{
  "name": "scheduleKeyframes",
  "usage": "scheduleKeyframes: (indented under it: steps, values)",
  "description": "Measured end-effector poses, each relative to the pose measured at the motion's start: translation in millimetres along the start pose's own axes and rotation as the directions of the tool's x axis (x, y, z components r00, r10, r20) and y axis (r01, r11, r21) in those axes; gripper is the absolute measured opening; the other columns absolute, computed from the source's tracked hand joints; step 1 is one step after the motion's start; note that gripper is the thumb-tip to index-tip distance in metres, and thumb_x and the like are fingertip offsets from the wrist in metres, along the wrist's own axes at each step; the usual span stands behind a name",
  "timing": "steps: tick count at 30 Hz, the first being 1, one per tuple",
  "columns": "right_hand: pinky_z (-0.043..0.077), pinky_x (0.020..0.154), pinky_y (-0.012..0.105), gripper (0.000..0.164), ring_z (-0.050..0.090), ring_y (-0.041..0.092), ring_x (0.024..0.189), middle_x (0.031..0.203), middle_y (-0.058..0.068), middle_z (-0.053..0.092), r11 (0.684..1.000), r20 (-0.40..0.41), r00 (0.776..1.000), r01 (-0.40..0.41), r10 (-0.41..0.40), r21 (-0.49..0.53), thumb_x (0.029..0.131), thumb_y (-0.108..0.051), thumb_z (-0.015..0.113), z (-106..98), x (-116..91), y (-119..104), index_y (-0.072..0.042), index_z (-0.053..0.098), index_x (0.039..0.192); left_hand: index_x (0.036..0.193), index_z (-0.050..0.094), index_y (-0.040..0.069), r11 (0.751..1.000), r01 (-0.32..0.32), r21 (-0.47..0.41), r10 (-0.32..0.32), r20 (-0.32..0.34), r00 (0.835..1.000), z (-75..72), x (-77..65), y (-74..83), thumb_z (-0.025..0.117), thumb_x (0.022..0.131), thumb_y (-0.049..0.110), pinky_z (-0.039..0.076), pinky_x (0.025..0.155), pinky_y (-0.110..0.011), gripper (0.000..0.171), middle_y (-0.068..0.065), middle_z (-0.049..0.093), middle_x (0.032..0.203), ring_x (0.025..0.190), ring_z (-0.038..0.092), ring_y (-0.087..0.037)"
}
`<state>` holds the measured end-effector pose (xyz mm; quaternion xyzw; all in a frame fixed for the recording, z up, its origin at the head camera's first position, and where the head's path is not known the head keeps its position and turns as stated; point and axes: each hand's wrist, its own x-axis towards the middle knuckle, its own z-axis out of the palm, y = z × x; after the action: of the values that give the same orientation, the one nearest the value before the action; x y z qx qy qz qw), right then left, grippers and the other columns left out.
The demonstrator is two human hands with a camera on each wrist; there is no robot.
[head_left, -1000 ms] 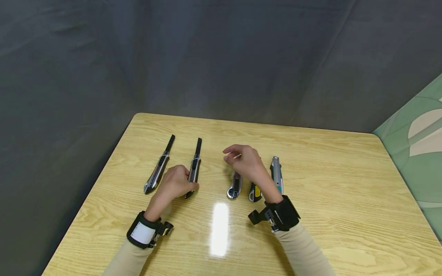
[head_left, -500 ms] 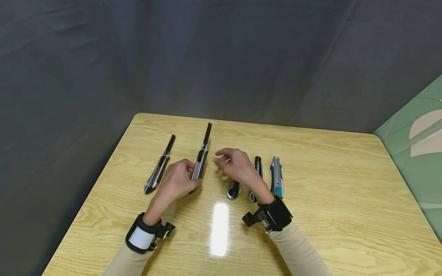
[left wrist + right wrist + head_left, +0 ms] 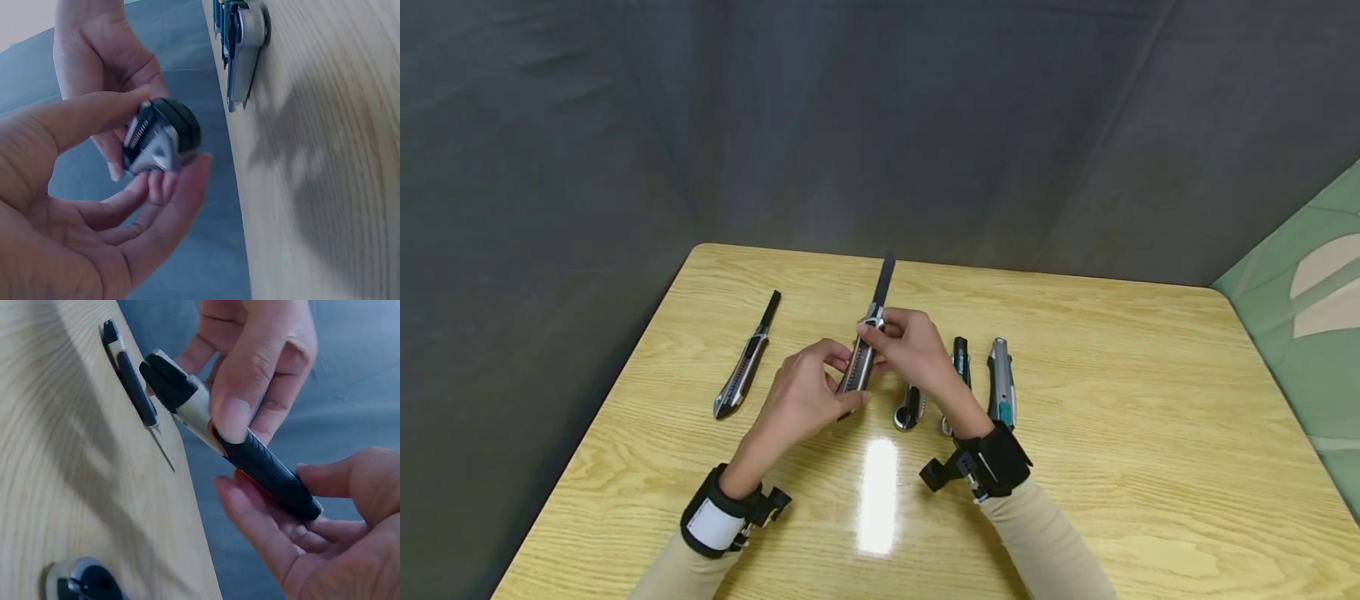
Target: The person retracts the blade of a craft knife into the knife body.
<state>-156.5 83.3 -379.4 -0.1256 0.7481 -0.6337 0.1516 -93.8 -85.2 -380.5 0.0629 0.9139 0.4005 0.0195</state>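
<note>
Between my two hands is a snap-off utility knife (image 3: 860, 365) with a silver-and-dark body and a long black blade pointing away from me. My left hand (image 3: 805, 383) pinches it near the butt end, its thumb on the handle in the right wrist view. Higher up, close to where the blade comes out, my right hand (image 3: 917, 350) grips it with thumb and fingers. From the left wrist, the utility knife (image 3: 164, 137) shows butt-first above the table. A similar utility knife (image 3: 743, 371), black blade out, lies to the left.
Right of the hands, a cutter with a round end (image 3: 908, 410), a dark cutter (image 3: 961, 358) and a grey-and-teal cutter (image 3: 1002, 383) lie in a row, partly covered by the right hand and arm. The wooden table (image 3: 1150, 417) meets a dark curtain (image 3: 880, 125) behind.
My left hand has picked the utility knife up off the table and carried it right and upward. My right hand, holding nothing earlier, has moved slightly left and now grips it too.
</note>
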Motion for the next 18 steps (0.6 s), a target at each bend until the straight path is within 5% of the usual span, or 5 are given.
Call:
scheduleKeyframes:
  steps: [4,9,18]
  values:
    - [0.061,0.069,0.056,0.025,0.068,0.025,0.077,0.097,0.017,0.072,0.998,-0.006,0.999,0.050,-0.050,0.024,0.092,-0.025,0.062,-3.1,-2.2,-3.4,-0.007,0.064,0.109,0.111,0.058,0.012,0.967,0.014,-0.254,0.007,0.085,0.996,-1.7,1.3,-4.2,0.076,0.079,0.033,0.062,0.062,-0.037,0.042,-0.006,0.064,0.104,0.078,0.063,-0.016]
    - [0.063,0.067,0.047,0.034,0.068,0.023,0.083,0.101,0.015,0.073,0.995,-0.047,0.996,0.077,-0.074,0.063,0.088,-0.028,0.066,-7.5,-6.0,-6.6,-0.008,0.062,0.115,0.119,0.055,0.000,0.838,0.080,-0.540,0.041,0.209,0.977,-0.5,3.9,-10.8,0.063,0.090,0.021,0.060,0.077,-0.057,0.036,-0.020,0.059,0.115,0.088,0.064,-0.026]
    - [0.064,0.066,0.036,0.030,0.066,0.021,0.093,0.106,0.011,0.072,0.987,-0.046,0.996,0.082,-0.076,0.138,0.088,-0.031,0.066,-10.9,-6.0,-8.4,-0.010,0.067,0.109,0.117,0.058,-0.003,0.764,0.100,-0.637,0.071,0.238,0.969,5.6,3.6,-19.1,0.058,0.093,0.011,0.056,0.082,-0.061,0.028,-0.025,0.061,0.111,0.087,0.065,-0.029]
